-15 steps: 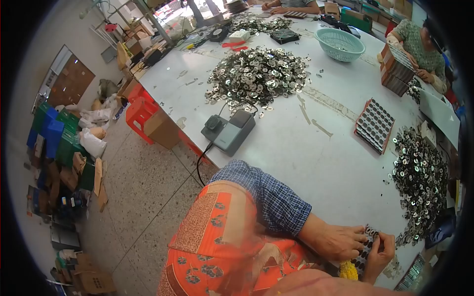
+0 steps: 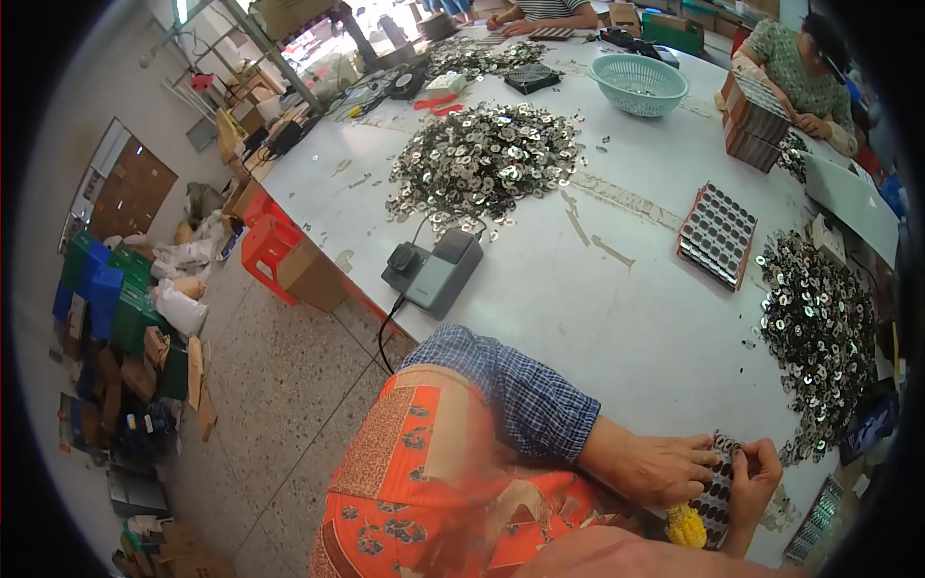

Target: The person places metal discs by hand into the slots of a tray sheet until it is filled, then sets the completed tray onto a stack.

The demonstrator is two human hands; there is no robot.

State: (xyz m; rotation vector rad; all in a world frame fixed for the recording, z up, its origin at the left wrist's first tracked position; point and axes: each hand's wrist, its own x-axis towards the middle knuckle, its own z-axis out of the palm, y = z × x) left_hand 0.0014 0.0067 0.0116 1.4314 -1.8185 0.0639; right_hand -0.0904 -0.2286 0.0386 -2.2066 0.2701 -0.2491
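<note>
At the table's near edge, a dark tray (image 2: 715, 503) with rows of round pieces lies under both hands. My left hand (image 2: 655, 467), below a blue checked sleeve, rests its bent fingers on the tray's left side; whatever they hold is too small to tell. My right hand (image 2: 756, 489) is at the tray's right side, thumb and index finger pinched together over its upper part; the piece between them cannot be made out. Something yellow and knobbly (image 2: 686, 525) sits beside the tray, below my left hand. A large heap of small metal pieces (image 2: 819, 337) lies to the upper right.
A filled tray stack (image 2: 718, 236), another metal heap (image 2: 487, 164), a grey device (image 2: 438, 275) with a cable and a green basket (image 2: 638, 85) stand on the white table (image 2: 597, 337). One person (image 2: 805, 77) works at the right, another (image 2: 544, 14) at the far side.
The whole view has shifted slightly, with the table's objects appearing further left. My right hand's fingers have moved a little over the tray; my left hand remains nearly in place.
</note>
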